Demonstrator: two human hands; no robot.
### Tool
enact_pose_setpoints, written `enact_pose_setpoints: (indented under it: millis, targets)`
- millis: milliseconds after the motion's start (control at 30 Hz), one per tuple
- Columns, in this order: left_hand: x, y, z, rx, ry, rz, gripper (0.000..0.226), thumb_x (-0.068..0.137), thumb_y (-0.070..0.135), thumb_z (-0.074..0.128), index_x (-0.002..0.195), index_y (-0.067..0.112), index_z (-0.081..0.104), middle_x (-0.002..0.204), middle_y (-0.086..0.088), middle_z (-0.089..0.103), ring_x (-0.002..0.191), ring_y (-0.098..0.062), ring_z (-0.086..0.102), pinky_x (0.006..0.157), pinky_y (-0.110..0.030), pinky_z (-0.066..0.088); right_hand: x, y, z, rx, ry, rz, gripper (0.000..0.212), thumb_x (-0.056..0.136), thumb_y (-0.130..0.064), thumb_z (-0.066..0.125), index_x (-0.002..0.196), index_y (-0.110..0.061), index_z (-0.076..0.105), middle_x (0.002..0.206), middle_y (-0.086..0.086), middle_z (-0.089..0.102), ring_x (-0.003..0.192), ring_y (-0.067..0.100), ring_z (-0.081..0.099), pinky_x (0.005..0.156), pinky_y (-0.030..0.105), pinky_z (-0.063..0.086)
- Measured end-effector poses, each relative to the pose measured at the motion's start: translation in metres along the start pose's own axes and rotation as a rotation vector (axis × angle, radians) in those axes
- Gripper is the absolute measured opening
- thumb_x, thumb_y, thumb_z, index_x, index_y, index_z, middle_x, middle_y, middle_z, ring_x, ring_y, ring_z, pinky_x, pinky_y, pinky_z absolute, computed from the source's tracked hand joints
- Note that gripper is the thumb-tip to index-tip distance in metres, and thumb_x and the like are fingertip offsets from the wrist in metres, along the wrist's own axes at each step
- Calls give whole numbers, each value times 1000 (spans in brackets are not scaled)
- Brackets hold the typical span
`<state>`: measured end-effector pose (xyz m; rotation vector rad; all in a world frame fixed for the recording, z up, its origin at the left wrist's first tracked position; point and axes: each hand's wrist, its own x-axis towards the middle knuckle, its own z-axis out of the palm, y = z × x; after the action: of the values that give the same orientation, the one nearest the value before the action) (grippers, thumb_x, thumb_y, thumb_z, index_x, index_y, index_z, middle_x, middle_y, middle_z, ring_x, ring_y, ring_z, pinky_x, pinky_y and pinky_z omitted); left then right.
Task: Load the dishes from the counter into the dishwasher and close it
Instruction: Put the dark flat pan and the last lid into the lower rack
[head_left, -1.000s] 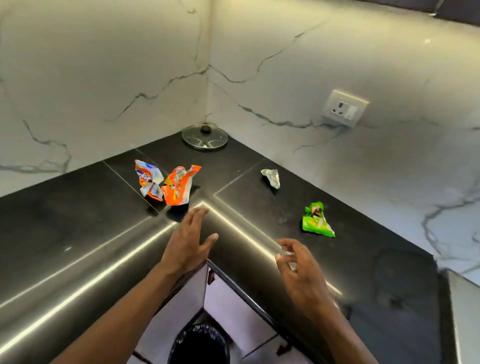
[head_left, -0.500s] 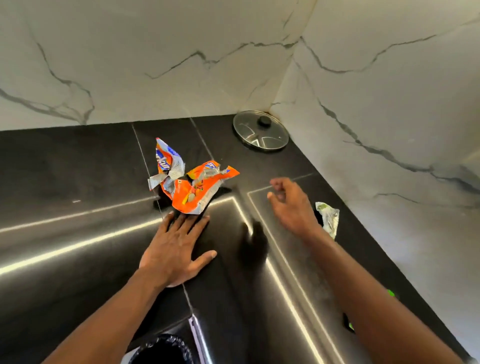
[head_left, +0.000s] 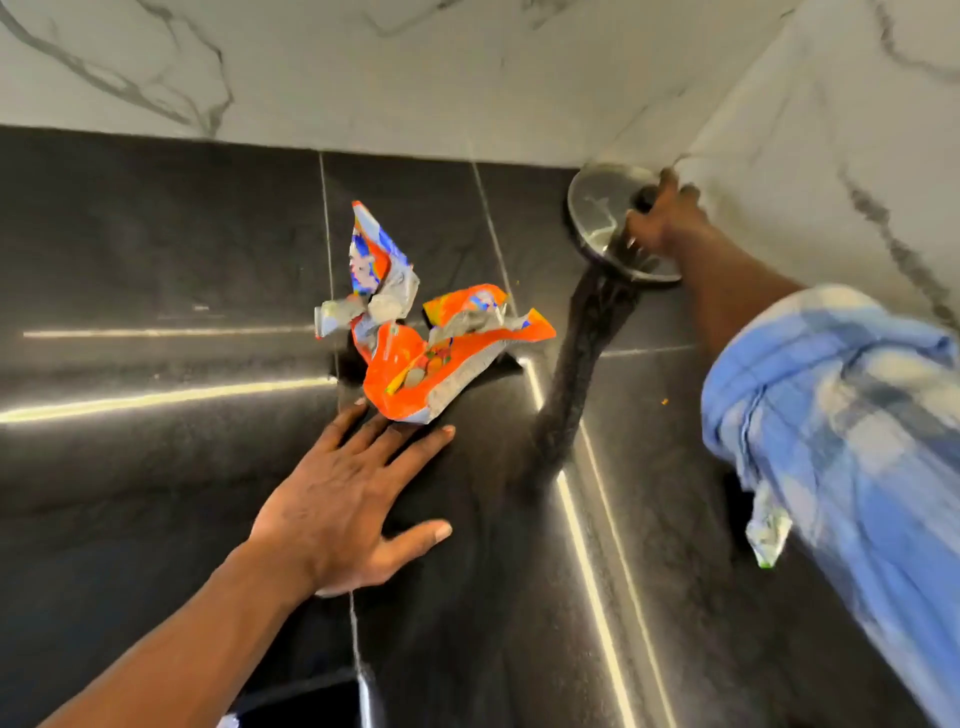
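Lid (head_left: 597, 213) lies flat in the far right corner of the counter (head_left: 156, 260), against the wall. Our right hand (head_left: 662, 221) sits over its knob; blur hides whether the fingers grip. Our left hand (head_left: 343, 509) rests flat, fingers spread, beside the wrappers (head_left: 415, 364), well apart from the lid.

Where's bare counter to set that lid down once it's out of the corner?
Widest bare counter lies left of the wrappers, from the back wall to the left hand. A second patch sits between that hand and the right sleeve. Crowded: the middle with wrappers, and the corner where the right hand grips the lid; a small wrapper lies by the sleeve.
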<state>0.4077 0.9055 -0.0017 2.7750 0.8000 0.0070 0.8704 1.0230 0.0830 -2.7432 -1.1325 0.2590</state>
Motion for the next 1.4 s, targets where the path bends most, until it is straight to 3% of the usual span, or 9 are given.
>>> enact_pose_setpoints:
  millis: [133, 467, 633, 800, 900, 1000, 1100, 1300, 1400]
  targets:
    - [-1, -3, 6, 12, -30, 0, 89, 93, 86, 25, 166, 36, 13, 168, -3, 32, 158, -27, 23, 131, -49, 5, 18, 10, 14, -90, 35, -50, 60, 98, -40, 54, 146, -8, 36, 147, 29, 39, 138, 50, 39, 117, 52, 32]
    - [-3, -3, 12, 25, -7, -5, 89, 93, 86, 27, 166, 39, 10, 169, -1, 31, 159, -26, 23, 130, -52, 11, -28, 14, 21, -66, 169, -61, 58, 100, -36, 53, 145, -2, 38, 143, 32, 42, 133, 49, 42, 115, 47, 34]
    - [-4, -2, 8, 11, 17, 7, 87, 93, 85, 29, 165, 38, 19, 166, -1, 36, 156, -27, 28, 130, -52, 14, -127, 24, 5, 183, 419, -8, 42, 101, -33, 52, 135, -8, 52, 133, 24, 46, 126, 42, 46, 111, 47, 37]
    - [-6, -1, 2, -35, 41, 33, 82, 91, 79, 41, 157, 30, 41, 161, -3, 43, 152, -26, 35, 128, -53, 19, -248, 22, -35, 632, 661, 136, 39, 103, -35, 53, 139, -23, 53, 127, 6, 51, 110, 14, 53, 99, 24, 44]
    - [-7, -1, -2, -86, 80, 62, 72, 89, 75, 48, 144, 28, 56, 155, -3, 50, 147, -25, 43, 127, -53, 23, -324, 11, -46, 865, 773, 204, 32, 106, -28, 48, 135, -18, 56, 119, 5, 59, 105, 18, 58, 96, 33, 50]
    - [-10, 1, -9, -166, 139, 128, 62, 87, 70, 55, 126, 23, 66, 142, -1, 60, 137, -23, 54, 121, -51, 34, -398, 0, -51, 1001, 840, 259, 21, 108, -19, 44, 121, -14, 60, 93, 3, 59, 80, 15, 54, 76, 39, 50]
    - [-16, 0, -14, -234, 165, 240, 57, 86, 64, 61, 120, 18, 69, 136, -2, 64, 132, -25, 58, 111, -50, 43, -475, -12, -48, 1063, 904, 366, 22, 108, -15, 43, 121, -8, 60, 81, 0, 54, 66, 5, 47, 63, 25, 45]
    - [-29, -6, -9, -268, 221, 510, 57, 89, 59, 58, 116, 11, 71, 132, -10, 66, 124, -33, 64, 110, -51, 43, -641, -49, -25, 1064, 1001, 528, 22, 108, -12, 41, 116, -19, 60, 87, 10, 55, 68, 12, 50, 58, 20, 46]
    - [-68, 15, -6, -380, 249, 572, 54, 91, 54, 58, 119, 9, 70, 137, -14, 64, 128, -35, 60, 111, -53, 42, -719, -65, -8, 1003, 1064, 621, 25, 107, -4, 43, 121, -11, 62, 89, 9, 60, 75, 20, 50, 68, 32, 47]
